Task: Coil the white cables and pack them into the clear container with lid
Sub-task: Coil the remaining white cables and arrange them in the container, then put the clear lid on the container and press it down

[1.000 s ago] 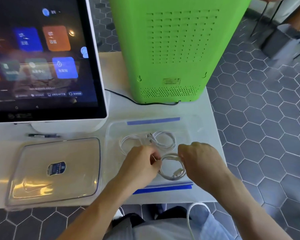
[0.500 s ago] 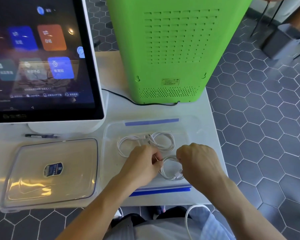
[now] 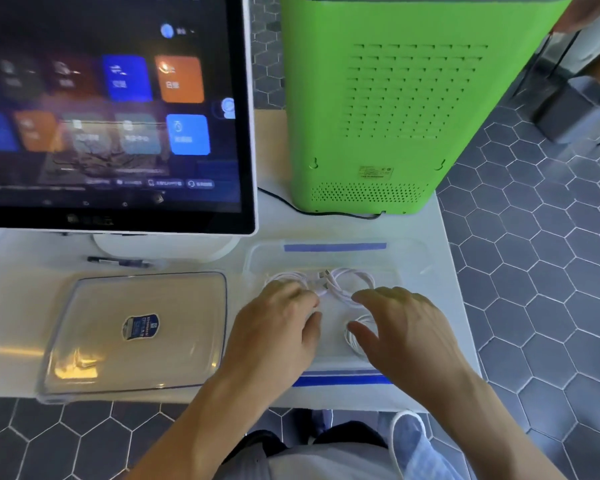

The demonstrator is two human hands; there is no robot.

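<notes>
A clear container [image 3: 409, 252] with blue strips on its near and far rims sits on the white table. Inside it lie coiled white cables: two loops at the back [image 3: 347, 280] and a small coil [image 3: 355, 336] near the front. My left hand [image 3: 278, 330] hovers over the container's left part with fingers bent, touching the back cable; whether it grips it is unclear. My right hand [image 3: 402, 327] is spread over the small coil, fingers apart and holding nothing. The clear lid [image 3: 136, 330] with a blue sticker lies flat to the left of the container.
A large touchscreen monitor [image 3: 111, 109] stands at the back left, with a black pen [image 3: 118, 262] in front of its base. A green ventilated appliance [image 3: 395, 98] stands behind the container, its black cord [image 3: 326, 213] on the table. The table edge drops to hexagon tiles on the right.
Both hands were pinching the small coil over the container; now it lies on the container floor, my right hand has let go with fingers spread, and my left hand has shifted toward the back cables.
</notes>
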